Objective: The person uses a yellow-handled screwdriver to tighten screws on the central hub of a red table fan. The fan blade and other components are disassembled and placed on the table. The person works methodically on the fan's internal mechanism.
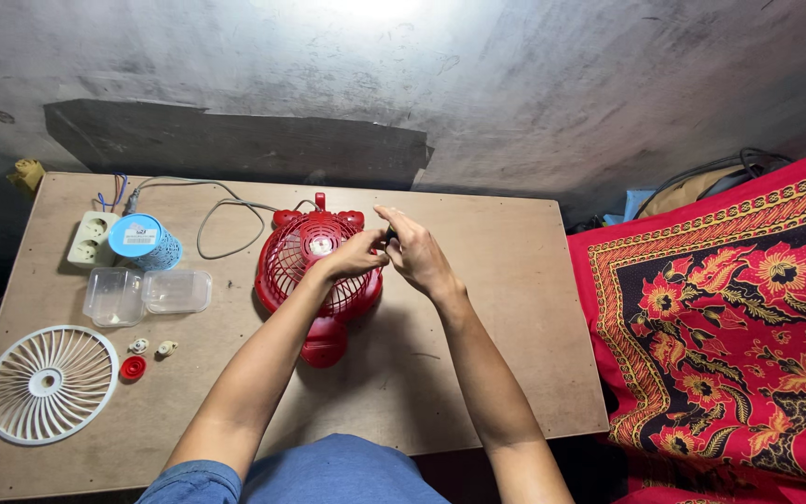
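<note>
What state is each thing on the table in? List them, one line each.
red fan: lying on its back, front grille off, cable attached
white grille: detached, flat on the table
clear container: open, its lid beside it
blue tin: upright, lid on
power strip: sockets empty
red cap: loose on the table
left hand: over the fan, pinching a small dark part
right hand: fingertips at the same part

Both the left hand (pixel 358 254) and right hand (pixel 419 252) meet over a red fan (pixel 314 280).
</note>
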